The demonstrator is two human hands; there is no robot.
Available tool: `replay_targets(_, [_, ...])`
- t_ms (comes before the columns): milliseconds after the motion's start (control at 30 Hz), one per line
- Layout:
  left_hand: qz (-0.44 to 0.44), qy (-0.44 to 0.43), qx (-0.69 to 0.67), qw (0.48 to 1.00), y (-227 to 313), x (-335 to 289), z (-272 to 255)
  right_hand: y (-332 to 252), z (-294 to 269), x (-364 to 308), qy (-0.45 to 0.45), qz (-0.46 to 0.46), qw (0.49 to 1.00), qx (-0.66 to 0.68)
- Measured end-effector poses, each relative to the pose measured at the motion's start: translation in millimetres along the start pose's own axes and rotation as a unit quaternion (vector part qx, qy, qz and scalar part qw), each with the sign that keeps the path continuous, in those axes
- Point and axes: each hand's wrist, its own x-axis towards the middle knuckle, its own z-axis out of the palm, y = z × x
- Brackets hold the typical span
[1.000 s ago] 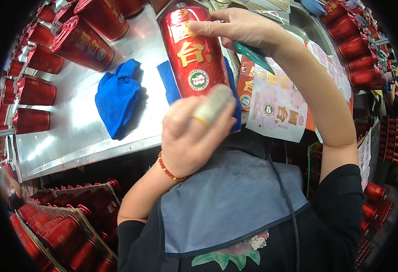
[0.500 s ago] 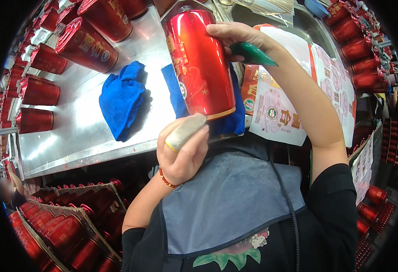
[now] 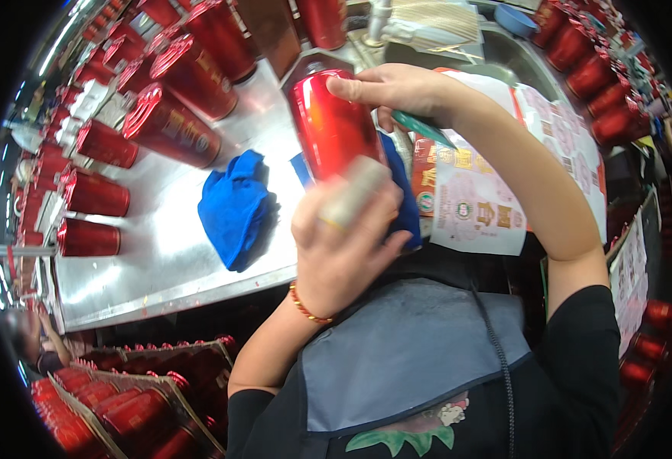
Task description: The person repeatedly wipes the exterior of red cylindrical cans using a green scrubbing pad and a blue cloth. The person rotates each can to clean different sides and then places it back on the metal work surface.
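A glossy red bottle (image 3: 334, 126), narrower toward its lower end, stands tilted over a blue cloth on the metal table. My right hand (image 3: 397, 96) is closed on its upper part, thumb across the front. A flat green blade-like piece (image 3: 425, 128) sticks out from under that hand. My left hand (image 3: 343, 237) lies against the bottle's lower end, thumb stretched out to the right. One finger wears a pale cloth-like sleeve (image 3: 355, 193), smeared by motion. The bottle's base is hidden behind this hand.
A crumpled blue cloth (image 3: 232, 210) lies left of the bottle on the metal table (image 3: 160, 279). Several red bottles (image 3: 171, 126) stand along the left. Printed sheets (image 3: 481, 218) lie at right, before a sink. Crates of red bottles (image 3: 133, 398) stand below the table.
My left hand has moved up and right onto the bottle's lower part. The whole view has shifted, so the table and bottle appear lower and farther right.
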Motion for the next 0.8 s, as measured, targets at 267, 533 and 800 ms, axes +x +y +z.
replay_targets(267, [-0.238,0.027,-0.360,0.902,-33,-24,13,18,-8,38,-0.127,-0.006,0.968,0.218])
replay_targets(533, [-0.252,0.168,-0.556,0.774,-58,-23,9,-12,11,17,-0.014,-0.007,0.991,0.131])
replay_targets(800, [-0.081,-0.062,-0.711,0.696,19,-3,-18,-63,19,-221,0.115,-0.143,0.980,0.077])
